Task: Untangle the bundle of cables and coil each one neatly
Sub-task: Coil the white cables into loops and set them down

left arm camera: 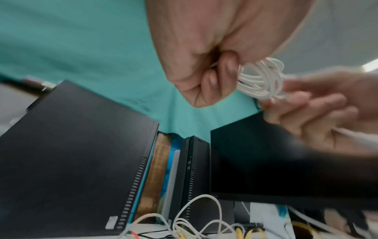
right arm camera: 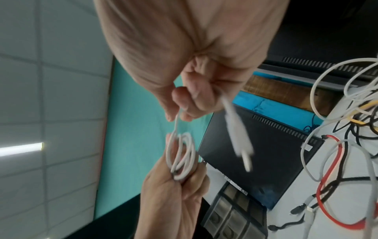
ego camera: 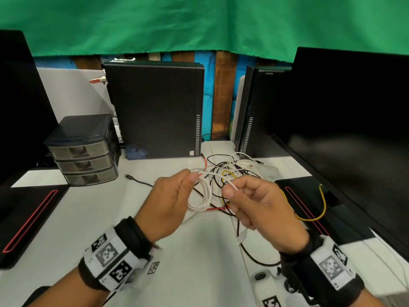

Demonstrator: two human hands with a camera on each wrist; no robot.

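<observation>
My left hand (ego camera: 174,193) is held above the desk and pinches a small coil of white cable (ego camera: 202,196), whose loops hang from its fingertips. The same coil (left arm camera: 261,80) shows in the left wrist view and again as a coil (right arm camera: 181,158) in the right wrist view. My right hand (ego camera: 247,196) pinches the free strand of that cable just right of the coil; its white plug end (right arm camera: 239,137) dangles below the fist. Behind the hands a tangle of cables (ego camera: 232,171), white, black, red and yellow, lies on the white desk (ego camera: 99,213).
Two black computer towers (ego camera: 155,109) (ego camera: 250,111) stand at the back. A dark monitor (ego camera: 349,120) fills the right, another monitor (ego camera: 17,103) the left. A grey drawer unit (ego camera: 84,151) sits left of centre. A yellow cable (ego camera: 318,209) loops over the right monitor base.
</observation>
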